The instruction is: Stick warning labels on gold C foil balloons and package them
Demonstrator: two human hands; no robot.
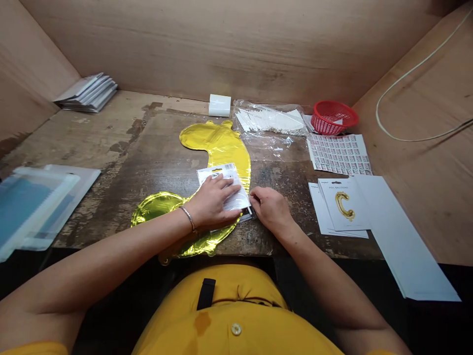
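A gold foil balloon point(231, 148) shaped like a letter C lies flat across the middle of the table. On top of it rests a white card packet point(238, 197) with a clear plastic edge at its lower right. My left hand point(214, 199) is spread over this packet, fingers stretched out and pressing it down. Just right of the packet, my right hand point(271, 207) has thumb and forefinger pinched together by the packet's edge. Whatever those fingertips hold is too small to make out.
Printed balloon cards point(342, 207) and long white card point(410, 246) lie at right, below a sticker sheet point(338, 153) and red basket point(332, 118). A clear bag of white straws point(271, 121) and white box point(219, 105) sit behind. Plastic sleeves point(37, 207) and stacked cards point(88, 92) are left.
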